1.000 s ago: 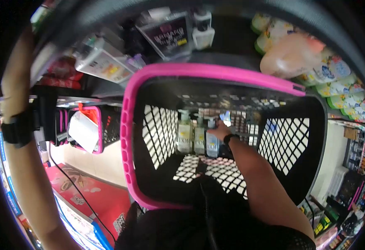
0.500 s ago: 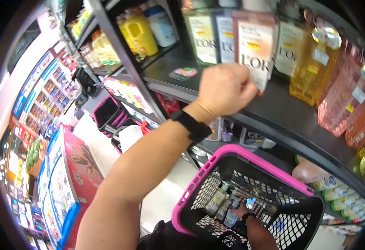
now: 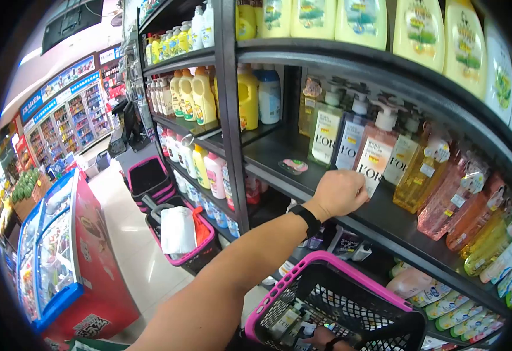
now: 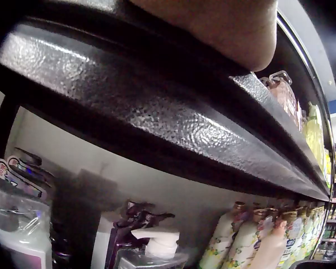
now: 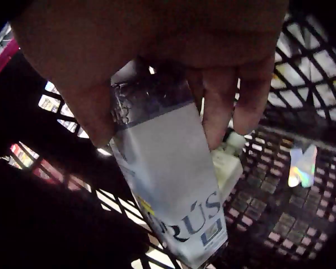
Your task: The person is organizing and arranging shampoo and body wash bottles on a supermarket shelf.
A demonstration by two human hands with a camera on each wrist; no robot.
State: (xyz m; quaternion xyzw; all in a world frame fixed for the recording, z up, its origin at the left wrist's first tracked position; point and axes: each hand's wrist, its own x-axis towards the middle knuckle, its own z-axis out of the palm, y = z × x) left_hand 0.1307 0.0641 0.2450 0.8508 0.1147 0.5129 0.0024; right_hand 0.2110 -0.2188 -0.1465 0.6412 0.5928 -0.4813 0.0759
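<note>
My left hand point(image 3: 342, 194), fingers curled into a fist, is at the front edge of a dark shelf point(image 3: 270, 165). Right behind it stands a pink pump bottle point(image 3: 378, 149) with a white label; the hand covers its lower left corner. From the left wrist, the heel of this hand point(image 4: 224, 31) shows over the shelf lip. Down in a black basket with a pink rim point(image 3: 349, 266), my right hand point(image 3: 321, 337) grips a clear pump bottle point(image 5: 168, 174) by its top, fingers and thumb around it. Another bottle point(image 5: 228, 171) is behind its fingers.
Green point(image 3: 326, 131) and blue point(image 3: 350, 137) pump bottles flank the pink one, with amber point(image 3: 419, 181) and pink textured bottles point(image 3: 443, 202) to the right. A basket with a white bag point(image 3: 178, 230) stands on the floor, beside a red and blue chest freezer point(image 3: 95, 257).
The left arm has swung from the far left up to the shelf, and its hand is now by the pink bottle. The view has risen from basket to shelves. The right hand stays in the basket.
</note>
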